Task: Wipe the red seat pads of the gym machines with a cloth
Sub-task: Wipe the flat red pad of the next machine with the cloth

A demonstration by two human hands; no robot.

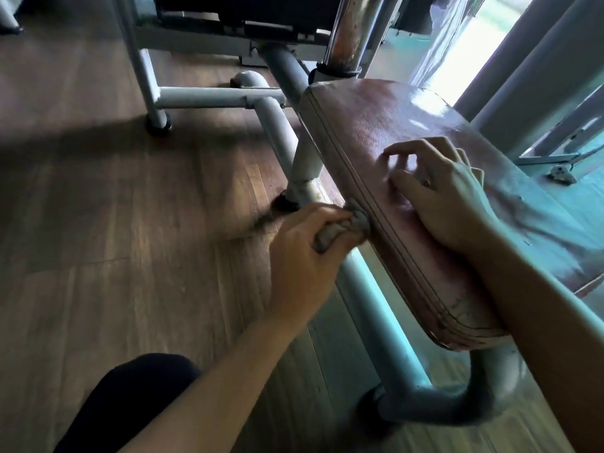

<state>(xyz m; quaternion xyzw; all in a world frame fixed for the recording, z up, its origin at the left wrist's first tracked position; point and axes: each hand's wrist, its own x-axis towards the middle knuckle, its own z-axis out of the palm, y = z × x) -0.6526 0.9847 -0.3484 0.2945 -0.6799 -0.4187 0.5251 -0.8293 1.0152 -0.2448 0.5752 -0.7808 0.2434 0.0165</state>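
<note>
A worn red seat pad (385,125) runs from the upper middle to the lower right, mounted on a grey tube frame. My left hand (304,253) grips a bunched grey cloth (346,228) and presses it against the pad's left side edge, about halfway along. My right hand (447,191) rests on top of the pad with its fingers bent and fingertips touching the surface; it holds nothing. My right forearm lies across the pad's near end.
Grey frame tubes (382,315) run under the pad and across the wooden floor (114,223). A rusty upright post (353,31) stands at the pad's far end. My dark-clothed knee (130,397) is at the bottom left. Bright window frames stand at the right.
</note>
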